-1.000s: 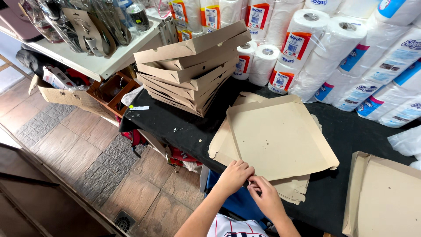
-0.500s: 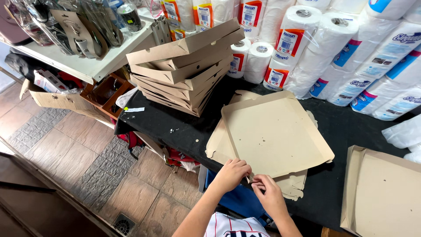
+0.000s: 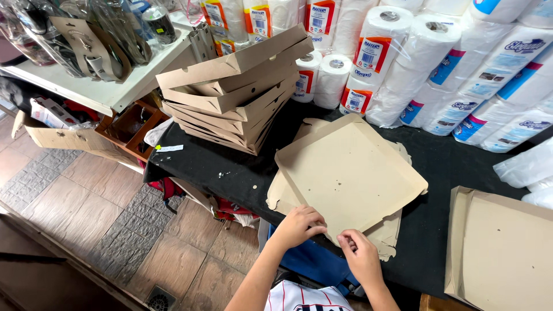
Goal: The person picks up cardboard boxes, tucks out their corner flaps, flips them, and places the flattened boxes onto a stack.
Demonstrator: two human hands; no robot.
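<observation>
Pinching the near corner of the flat cardboard sheet [image 3: 351, 173] at 6 o'clock, you are closing your left hand [image 3: 299, 226] and right hand [image 3: 360, 256] on its edge, fingers narrow. It is lying on the black table [image 3: 219, 170], unfolded. At 11 o'clock the stack of folded boxes [image 3: 236, 86] is already sitting finished; more flat sheets [image 3: 501, 247] are waiting at 3 o'clock.
</observation>
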